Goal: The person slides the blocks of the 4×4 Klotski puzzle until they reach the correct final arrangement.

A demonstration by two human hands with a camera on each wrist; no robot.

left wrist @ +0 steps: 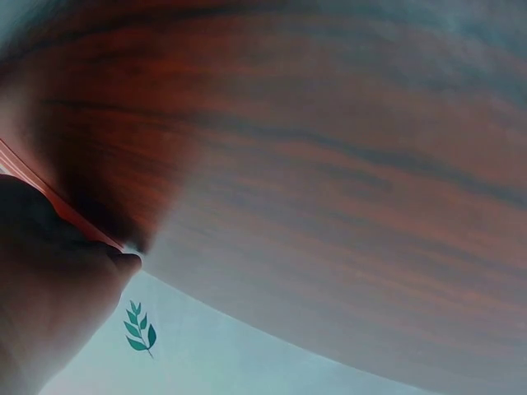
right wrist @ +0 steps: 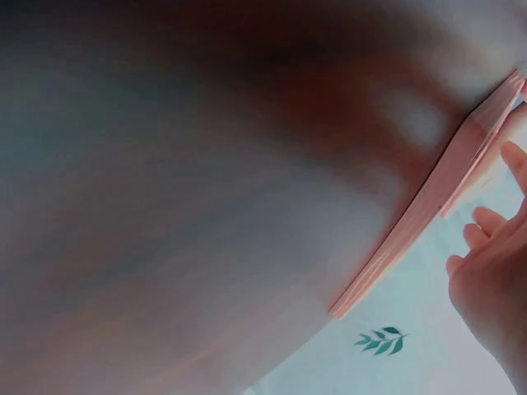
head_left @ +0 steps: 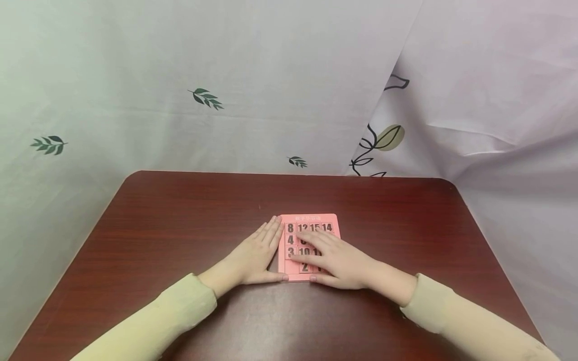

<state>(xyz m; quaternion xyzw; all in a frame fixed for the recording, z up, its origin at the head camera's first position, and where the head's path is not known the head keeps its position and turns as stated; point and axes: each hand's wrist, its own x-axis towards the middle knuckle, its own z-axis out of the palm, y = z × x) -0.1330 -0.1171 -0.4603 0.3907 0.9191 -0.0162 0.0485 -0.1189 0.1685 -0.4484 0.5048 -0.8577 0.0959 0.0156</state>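
Observation:
A pink sliding number puzzle (head_left: 331,219) lies flat on the table, its tiles printed with black numbers. The top row reads 8, 12, 15, 14, and a gap shows in the bottom left corner, below the 3 tile (head_left: 291,250) and left of the 2 tile (head_left: 305,267). My left hand (head_left: 253,255) lies with straight fingers along the puzzle's left edge, its thumb at the lower left corner. Spread over the tiles, my right hand (head_left: 349,261) hides several numbers; one fingertip is at the 3 tile and the thumb is by the lower edge. The right wrist view shows the puzzle's side (right wrist: 428,189).
The dark red wooden table (head_left: 203,200) has rounded far corners. Behind and beside it hangs a pale curtain (head_left: 271,60) with leaf prints. Bare tabletop surrounds the puzzle.

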